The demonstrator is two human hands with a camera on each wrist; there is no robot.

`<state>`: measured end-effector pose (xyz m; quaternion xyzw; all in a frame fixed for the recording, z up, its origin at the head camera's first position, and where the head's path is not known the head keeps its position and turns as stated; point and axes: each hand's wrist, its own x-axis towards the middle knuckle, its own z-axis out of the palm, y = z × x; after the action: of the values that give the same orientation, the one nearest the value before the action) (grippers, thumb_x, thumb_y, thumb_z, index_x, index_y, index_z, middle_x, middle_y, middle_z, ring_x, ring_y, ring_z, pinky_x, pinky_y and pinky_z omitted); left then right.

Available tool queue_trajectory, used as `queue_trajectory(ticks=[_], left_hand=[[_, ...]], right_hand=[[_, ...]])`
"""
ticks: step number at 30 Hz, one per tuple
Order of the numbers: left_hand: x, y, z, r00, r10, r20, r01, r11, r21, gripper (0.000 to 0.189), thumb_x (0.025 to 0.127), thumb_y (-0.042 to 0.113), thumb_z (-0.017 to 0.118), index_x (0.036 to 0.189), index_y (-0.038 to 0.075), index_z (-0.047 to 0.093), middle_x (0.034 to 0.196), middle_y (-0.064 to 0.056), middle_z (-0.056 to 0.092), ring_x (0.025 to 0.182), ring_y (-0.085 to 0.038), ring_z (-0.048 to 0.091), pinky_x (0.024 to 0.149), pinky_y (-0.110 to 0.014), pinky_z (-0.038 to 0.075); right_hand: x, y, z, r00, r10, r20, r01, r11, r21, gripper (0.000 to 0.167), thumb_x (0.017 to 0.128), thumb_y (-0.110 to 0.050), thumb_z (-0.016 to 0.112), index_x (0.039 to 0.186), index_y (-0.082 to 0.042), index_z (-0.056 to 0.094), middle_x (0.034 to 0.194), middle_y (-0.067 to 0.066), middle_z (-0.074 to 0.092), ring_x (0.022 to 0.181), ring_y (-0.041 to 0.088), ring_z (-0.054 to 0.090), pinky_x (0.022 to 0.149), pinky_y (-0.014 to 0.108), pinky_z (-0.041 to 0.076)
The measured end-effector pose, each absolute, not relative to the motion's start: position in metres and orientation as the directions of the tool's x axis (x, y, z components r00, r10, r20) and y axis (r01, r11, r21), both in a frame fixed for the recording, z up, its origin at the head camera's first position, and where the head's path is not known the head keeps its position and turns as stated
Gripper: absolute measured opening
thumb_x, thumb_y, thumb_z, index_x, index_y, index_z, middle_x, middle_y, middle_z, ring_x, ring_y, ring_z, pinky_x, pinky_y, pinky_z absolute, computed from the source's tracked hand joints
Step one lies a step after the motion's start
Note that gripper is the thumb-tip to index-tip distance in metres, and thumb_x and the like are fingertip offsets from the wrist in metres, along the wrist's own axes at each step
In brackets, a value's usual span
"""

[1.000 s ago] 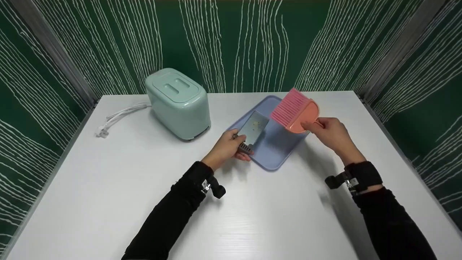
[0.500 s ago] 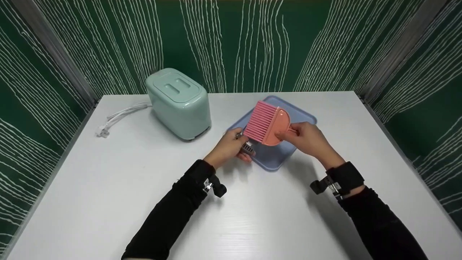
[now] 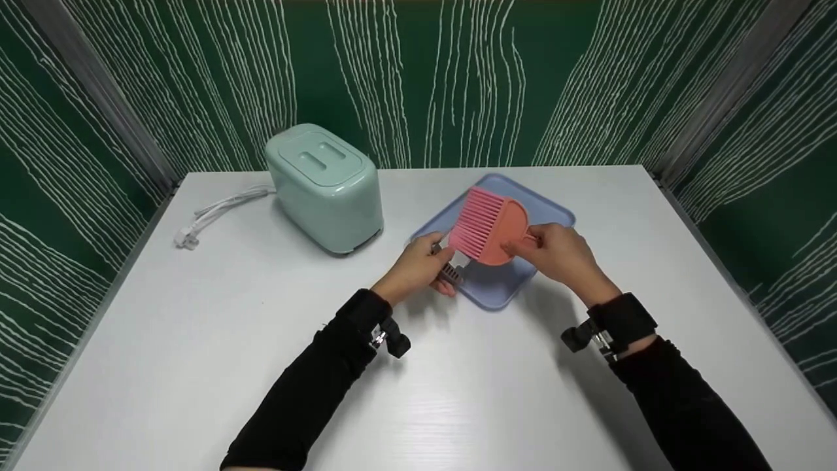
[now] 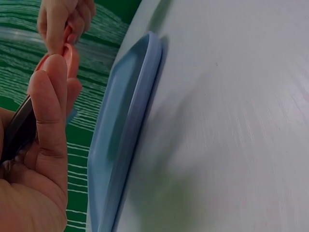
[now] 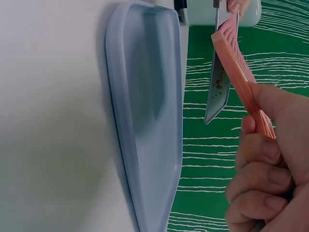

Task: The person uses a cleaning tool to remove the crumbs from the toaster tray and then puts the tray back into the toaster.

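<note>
At the far left of the white table (image 3: 196, 340) a white cord (image 3: 216, 210) lies coiled, and just beside it stands the mint-green toaster (image 3: 325, 186), well apart from your hands. Your left hand (image 3: 418, 265) is curled around the dark handle of the metal crumb tray (image 5: 218, 89), holding it above the near left edge of the blue tray (image 3: 556, 210); the right wrist view shows crumbs speckled on the metal surface. The pink brush (image 3: 487, 224) lies over the crumb tray with its bristles pointing toward the toaster, and most of the metal is hidden beneath it in the head view. Your right hand (image 3: 556, 252) grips the brush by its handle, fingers wrapped tight, above the blue tray's middle. The blue tray rests flat on the table.
</note>
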<state>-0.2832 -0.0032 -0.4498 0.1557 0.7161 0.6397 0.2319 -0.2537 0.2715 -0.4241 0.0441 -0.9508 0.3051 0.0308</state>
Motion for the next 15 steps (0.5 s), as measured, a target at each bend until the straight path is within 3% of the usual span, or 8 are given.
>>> queue_trajectory(ticks=[3, 6, 10, 13, 15], left_hand=[[-0.2831, -0.0026, -0.4494, -0.848, 0.514, -0.129, -0.060, 0.148, 0.987, 0.011, 0.114, 0.015, 0.049, 0.116, 0.003, 0.050, 0.074, -0.014, 0.073, 0.052, -0.018, 0.073, 0.059, -0.038, 0.065], [-0.2834, -0.0025, -0.4491, -0.852, 0.509, -0.127, -0.050, 0.161, 0.986, 0.025, 0.114, 0.014, 0.049, 0.135, 0.001, 0.052, 0.074, -0.014, 0.072, 0.052, -0.018, 0.072, 0.062, -0.042, 0.065], [-0.2845, -0.0029, -0.4487, -0.852, 0.508, -0.128, -0.043, 0.176, 0.983, 0.049, 0.114, 0.013, 0.049, 0.160, 0.000, 0.041, 0.073, -0.014, 0.072, 0.051, -0.018, 0.072, 0.066, -0.047, 0.065], [-0.2852, -0.0029, -0.4483, -0.850, 0.512, -0.123, -0.029, 0.187, 0.982, 0.052, 0.114, 0.012, 0.048, 0.162, -0.002, 0.037, 0.071, -0.013, 0.072, 0.050, -0.017, 0.072, 0.066, -0.049, 0.065], [-0.2856, -0.0025, -0.4478, -0.850, 0.514, -0.114, -0.013, 0.195, 0.981, 0.046, 0.114, 0.012, 0.048, 0.156, -0.004, 0.043, 0.070, -0.012, 0.072, 0.049, -0.016, 0.072, 0.065, -0.049, 0.065]], right_hand=[[-0.2537, 0.2717, -0.4237, -0.994, -0.047, 0.100, -0.095, 0.823, -0.560, 0.046, 0.098, -0.052, 0.075, 0.074, -0.018, 0.057, 0.060, -0.009, 0.038, 0.061, 0.013, 0.042, 0.057, 0.030, 0.034], [-0.2538, 0.2722, -0.4238, -0.992, -0.036, 0.118, -0.095, 0.836, -0.540, 0.047, 0.097, -0.051, 0.076, 0.072, -0.018, 0.054, 0.061, -0.008, 0.041, 0.062, 0.014, 0.045, 0.057, 0.031, 0.035], [-0.2544, 0.2737, -0.4253, -0.988, -0.035, 0.153, -0.110, 0.850, -0.516, 0.042, 0.097, -0.048, 0.077, 0.075, -0.016, 0.061, 0.062, -0.006, 0.049, 0.062, 0.014, 0.049, 0.057, 0.031, 0.037], [-0.2546, 0.2750, -0.4264, -0.981, -0.036, 0.191, -0.126, 0.866, -0.484, 0.039, 0.097, -0.046, 0.078, 0.077, -0.015, 0.065, 0.062, -0.004, 0.055, 0.062, 0.015, 0.051, 0.056, 0.032, 0.037], [-0.2548, 0.2761, -0.4273, -0.975, -0.034, 0.217, -0.133, 0.877, -0.461, 0.039, 0.097, -0.045, 0.078, 0.078, -0.014, 0.066, 0.062, -0.002, 0.057, 0.062, 0.016, 0.052, 0.055, 0.032, 0.037]])
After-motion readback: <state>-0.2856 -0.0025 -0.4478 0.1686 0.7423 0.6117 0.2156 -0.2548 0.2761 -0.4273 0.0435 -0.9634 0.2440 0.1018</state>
